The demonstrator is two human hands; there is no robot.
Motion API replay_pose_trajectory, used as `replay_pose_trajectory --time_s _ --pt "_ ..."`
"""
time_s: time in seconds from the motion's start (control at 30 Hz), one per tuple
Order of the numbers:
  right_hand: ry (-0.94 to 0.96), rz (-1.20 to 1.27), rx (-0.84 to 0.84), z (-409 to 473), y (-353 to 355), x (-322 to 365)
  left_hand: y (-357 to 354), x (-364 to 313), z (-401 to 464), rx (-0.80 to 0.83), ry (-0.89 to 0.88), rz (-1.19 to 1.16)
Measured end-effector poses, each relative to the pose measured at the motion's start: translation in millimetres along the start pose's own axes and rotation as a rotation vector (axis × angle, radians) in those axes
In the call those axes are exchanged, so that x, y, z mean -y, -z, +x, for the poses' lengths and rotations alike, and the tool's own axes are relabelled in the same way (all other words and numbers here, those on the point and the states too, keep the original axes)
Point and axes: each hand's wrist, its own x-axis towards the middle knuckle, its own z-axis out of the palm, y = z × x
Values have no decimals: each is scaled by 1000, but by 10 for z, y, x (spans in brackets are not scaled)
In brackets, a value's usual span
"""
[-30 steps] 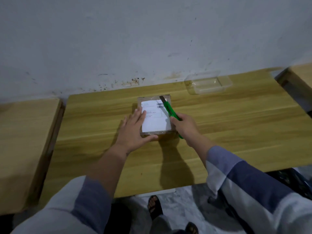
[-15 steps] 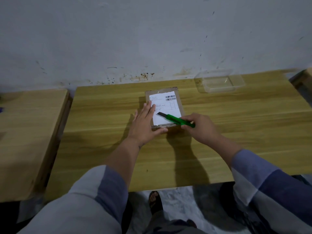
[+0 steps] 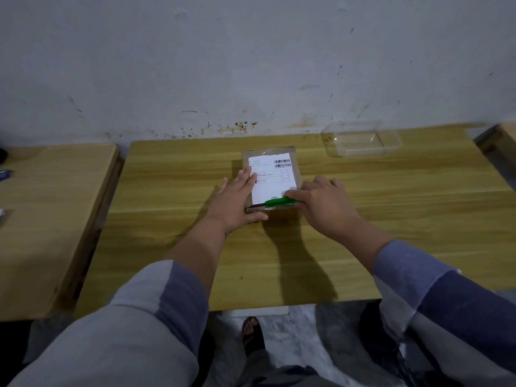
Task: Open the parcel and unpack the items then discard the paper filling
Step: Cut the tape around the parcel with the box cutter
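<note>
A small brown cardboard parcel (image 3: 279, 155) with a white shipping label lies flat near the middle of the wooden table (image 3: 391, 224). My left hand (image 3: 237, 199) rests flat against the parcel's left side and near corner, fingers spread, holding it steady. My right hand (image 3: 324, 202) grips a green utility knife (image 3: 279, 202). The knife lies across the parcel's near edge, with its dark blade pointing left toward the near left corner. The parcel is closed.
A clear plastic container (image 3: 360, 141) stands at the back right of the table by the grey wall. A second wooden surface (image 3: 50, 219) adjoins on the left, with small objects at its far left edge. Another table edge (image 3: 499, 138) shows at far right.
The knife swung from along the parcel's right edge to across its near edge, blade now pointing left. My left hand stayed on the parcel's left side.
</note>
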Motion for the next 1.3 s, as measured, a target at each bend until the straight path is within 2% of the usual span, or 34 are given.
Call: replay_pose_trajectory --time_s 0.3,0.47,0.77,0.9,1.03,1.17,1.3 --pt "106 -135 23 88 89 92 38 -72 -12 36 30 46" --pt "100 -160 30 41 125 -38 70 -111 -23 51 42 67" --pt "-30 -18 75 -1 -86 -107 61 -119 -25 59 49 52" --pt "-212 235 143 28 -122 -134 65 -121 -26 57 51 48" --pt "-127 63 156 16 -97 -165 73 -129 -28 61 52 48" --pt "-63 -6 69 45 -44 -161 75 -132 -28 59 53 51" --pt "-15 -62 77 84 8 -187 65 -132 -26 63 56 64"
